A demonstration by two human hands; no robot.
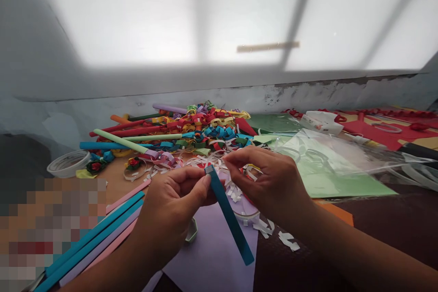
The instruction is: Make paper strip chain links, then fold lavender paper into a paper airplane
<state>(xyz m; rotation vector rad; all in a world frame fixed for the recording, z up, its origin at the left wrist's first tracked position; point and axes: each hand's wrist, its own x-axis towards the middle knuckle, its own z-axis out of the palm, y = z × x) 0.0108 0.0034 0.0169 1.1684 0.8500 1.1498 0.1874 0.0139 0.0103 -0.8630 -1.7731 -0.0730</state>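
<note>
My left hand (179, 198) pinches a blue paper strip (230, 216) near its upper end, between thumb and fingers. A small whitish patch, like a piece of tape (209, 169), sits on that end of the strip, and the rest slants down to the right. Close by on the right, my right hand (267, 178) has thumb and forefinger brought together; whatever is between them is too small to make out. Below the hands lies a sheet of lilac paper (219, 255), with a roll of tape (244, 214) and white paper scraps (289, 240) around it.
Blue, lilac and pink paper strips (99, 232) lie at the left. A heap of coloured paper chains (205, 127) and rolled paper sticks fills the back. A white plastic tub (68, 163) stands left, green sheets (345, 182) under clear plastic lie right, and a wall rises behind.
</note>
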